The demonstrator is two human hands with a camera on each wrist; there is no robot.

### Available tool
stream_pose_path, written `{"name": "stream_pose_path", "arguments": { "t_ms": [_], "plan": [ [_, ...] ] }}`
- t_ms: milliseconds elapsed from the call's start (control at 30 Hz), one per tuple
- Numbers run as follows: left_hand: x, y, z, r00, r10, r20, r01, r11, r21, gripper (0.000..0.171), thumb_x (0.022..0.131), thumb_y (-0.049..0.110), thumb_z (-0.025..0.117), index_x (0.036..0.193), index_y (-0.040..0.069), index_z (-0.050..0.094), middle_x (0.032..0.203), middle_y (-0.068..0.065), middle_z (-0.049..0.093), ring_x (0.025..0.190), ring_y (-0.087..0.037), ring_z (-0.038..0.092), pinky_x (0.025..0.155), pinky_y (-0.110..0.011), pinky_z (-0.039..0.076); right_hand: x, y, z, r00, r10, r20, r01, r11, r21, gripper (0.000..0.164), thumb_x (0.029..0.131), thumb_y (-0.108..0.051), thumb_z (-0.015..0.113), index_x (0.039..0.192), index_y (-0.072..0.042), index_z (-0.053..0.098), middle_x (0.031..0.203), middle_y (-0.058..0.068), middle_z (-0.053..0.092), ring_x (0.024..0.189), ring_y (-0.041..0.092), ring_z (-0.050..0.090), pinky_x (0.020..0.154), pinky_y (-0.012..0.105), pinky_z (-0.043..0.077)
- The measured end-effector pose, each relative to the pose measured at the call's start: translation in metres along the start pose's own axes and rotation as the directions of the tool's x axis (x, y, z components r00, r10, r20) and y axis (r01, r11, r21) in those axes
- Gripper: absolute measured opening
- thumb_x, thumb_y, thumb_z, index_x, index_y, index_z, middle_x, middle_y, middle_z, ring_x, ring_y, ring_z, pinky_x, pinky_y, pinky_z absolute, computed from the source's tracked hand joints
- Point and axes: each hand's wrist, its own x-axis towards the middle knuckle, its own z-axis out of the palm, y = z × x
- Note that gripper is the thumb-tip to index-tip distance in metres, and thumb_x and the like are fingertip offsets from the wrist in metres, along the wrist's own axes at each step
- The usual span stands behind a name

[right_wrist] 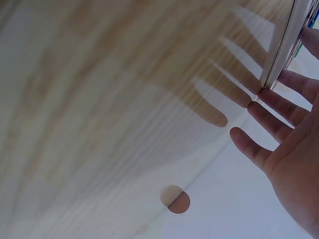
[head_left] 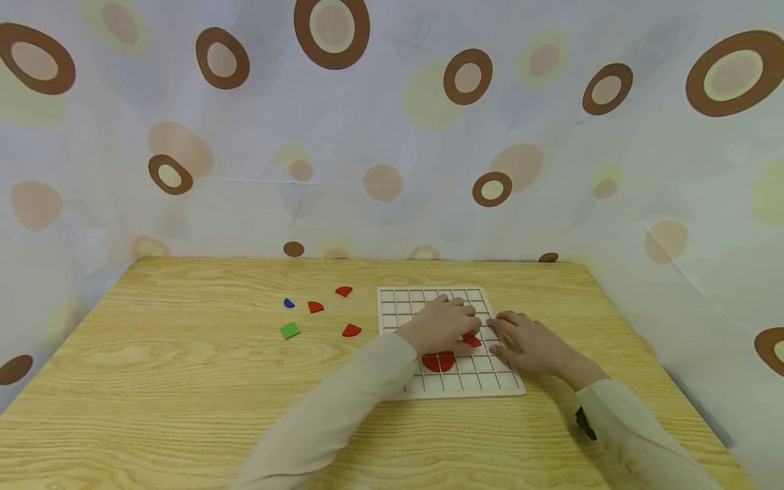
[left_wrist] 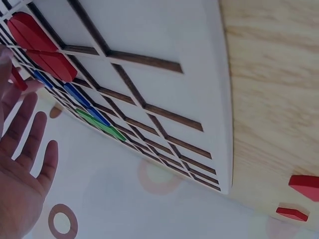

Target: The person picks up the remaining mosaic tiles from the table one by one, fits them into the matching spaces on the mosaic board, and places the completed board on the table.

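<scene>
A white grid board (head_left: 507,382) lies on the table, my left hand (head_left: 442,325) over its middle. Between thumb and fingers that hand pinches a red piece (head_left: 471,340), close over the grid; the left wrist view shows only part of it. Two red quarter-circle pieces (head_left: 438,362) sit side by side on the board, nearer me. Blue pieces (left_wrist: 85,102) and a green piece (left_wrist: 99,124) also lie on it, hidden under the left hand in the head view. My right hand (head_left: 533,344) rests with fairly straight fingers at the board's right edge.
Left of the board, three red quarter-circle pieces (head_left: 351,331), a small blue piece (head_left: 289,303) and a green square (head_left: 290,331) lie loose on the wooden table (head_left: 153,408). A patterned curtain (head_left: 380,224) stands behind and along both sides.
</scene>
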Motion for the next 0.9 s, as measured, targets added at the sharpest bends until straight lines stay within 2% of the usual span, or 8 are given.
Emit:
{"name": "stream_pose_path", "arguments": {
  "t_ms": [900],
  "plan": [
    [0.014, 0.012, 0.007, 0.996, -0.022, 0.085, 0.016, 0.997, 0.074, 0.038, 0.078, 0.060, 0.051, 0.104, 0.034, 0.060, 0.114, 0.012, 0.055, 0.105, -0.008, 0.050, 0.093, -0.030, 0.042, -0.001, -0.002, -0.002, 1.000, -0.016, -0.001, 0.016, 1.000, 0.005, 0.048, 0.090, -0.032, 0.056, 0.128, -0.003, 0.050, 0.126, 0.019, 0.049, 0.109, 0.038, 0.052, 0.081, 0.060, 0.043]
  ]
}}
